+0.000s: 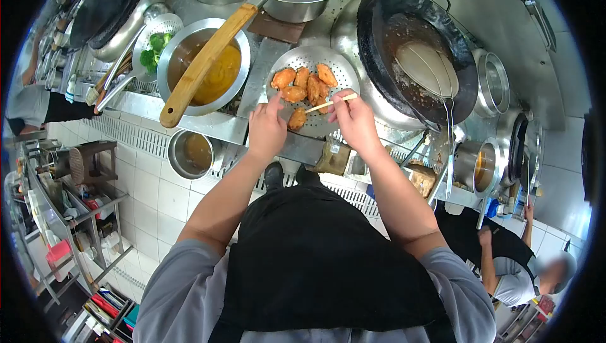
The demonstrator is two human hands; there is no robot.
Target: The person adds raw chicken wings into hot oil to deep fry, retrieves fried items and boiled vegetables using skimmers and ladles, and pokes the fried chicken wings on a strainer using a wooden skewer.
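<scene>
Several orange-brown fried chicken wings (314, 85) lie on a round perforated metal strainer (344, 73) on the counter in front of me. My right hand (355, 122) pinches a pale wooden chopstick (331, 102) at the strainer's right side. The stick's tip reaches a wing (297, 119) at the near edge. On the left side, my left hand (267, 127) is at the strainer's rim, its fingers apart and pointing toward the wings. Nothing shows in its grasp; whether a fingertip touches the nearest wing, I cannot tell.
A blackened wok (464, 90) with a wire-handled skimmer (428, 68) stands to the right. Left are a bowl of yellow liquid (167, 59), a wooden-handled sieve (214, 59) across it, and a ladle strainer with broccoli (151, 53). A co-worker (505, 261) stands at lower right.
</scene>
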